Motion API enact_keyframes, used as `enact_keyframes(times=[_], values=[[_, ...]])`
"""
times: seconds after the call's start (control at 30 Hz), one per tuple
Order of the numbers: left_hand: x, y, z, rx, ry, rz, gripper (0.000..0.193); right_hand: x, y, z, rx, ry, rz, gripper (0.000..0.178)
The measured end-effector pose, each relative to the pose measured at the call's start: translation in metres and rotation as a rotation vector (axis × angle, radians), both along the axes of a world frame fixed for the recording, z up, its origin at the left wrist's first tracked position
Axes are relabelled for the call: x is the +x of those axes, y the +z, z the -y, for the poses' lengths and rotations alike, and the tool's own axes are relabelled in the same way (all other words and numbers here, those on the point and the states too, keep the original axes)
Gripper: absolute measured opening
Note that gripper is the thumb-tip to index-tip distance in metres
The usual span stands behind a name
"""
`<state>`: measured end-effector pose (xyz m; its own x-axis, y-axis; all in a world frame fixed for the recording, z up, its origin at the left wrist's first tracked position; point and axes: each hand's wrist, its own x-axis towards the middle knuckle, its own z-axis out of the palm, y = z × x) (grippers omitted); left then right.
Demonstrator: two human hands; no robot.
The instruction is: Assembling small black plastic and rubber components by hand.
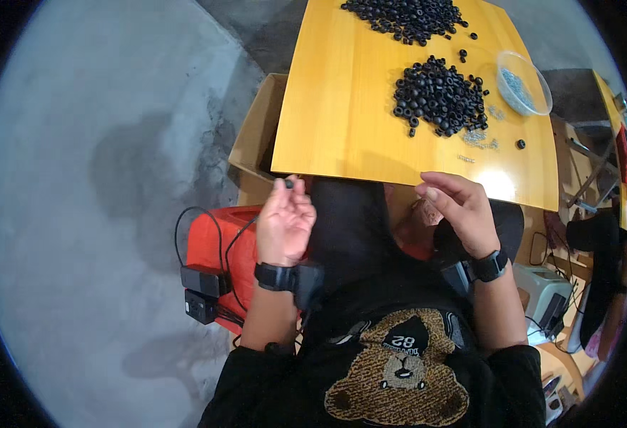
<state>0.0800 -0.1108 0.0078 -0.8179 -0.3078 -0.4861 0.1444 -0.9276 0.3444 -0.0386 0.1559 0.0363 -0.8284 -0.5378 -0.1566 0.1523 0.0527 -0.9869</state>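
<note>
My left hand (285,227) is palm up just off the near left corner of the table. Its thumb and fingertips close on a small round black part (289,184); the other fingers curl loosely. My right hand (464,208) is at the table's near edge, its index finger stretched out and the thumb a little apart from it, with nothing visible between them. Beyond it on the table lie a few small metal springs (466,159), a larger cluster of springs (476,139), and a heap of black round parts (438,98).
Another heap of black parts (410,16) lies at the far side of the yellow table (335,107). A clear plastic bowl (542,100) holds small silvery pieces at right. Below the left corner stands a cardboard box (255,132), with a red stool-like object (210,232) and cables nearby.
</note>
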Motion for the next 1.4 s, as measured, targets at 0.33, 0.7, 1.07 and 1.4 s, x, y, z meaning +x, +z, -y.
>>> enact_keyframes(times=[0.33, 0.7, 1.07, 1.4], values=[[-0.011, -0.052, 0.132, 0.016, 0.203, 0.149, 0.055, 0.007, -0.009, -0.012, 0.255, 0.105, -0.204, 0.021], [-0.028, -0.006, 0.042, -0.083, 0.021, -0.090, 0.023, -0.001, -0.005, -0.014, 0.398, 0.133, -0.351, 0.019], [-0.055, 0.006, -0.055, -0.118, -0.311, 0.050, 0.023, -0.053, 0.009, 0.019, 0.597, -0.053, -0.670, 0.018], [-0.054, 0.001, -0.061, -0.105, -0.378, 0.103, 0.022, -0.080, -0.009, 0.060, 0.741, -0.109, -0.904, 0.010]])
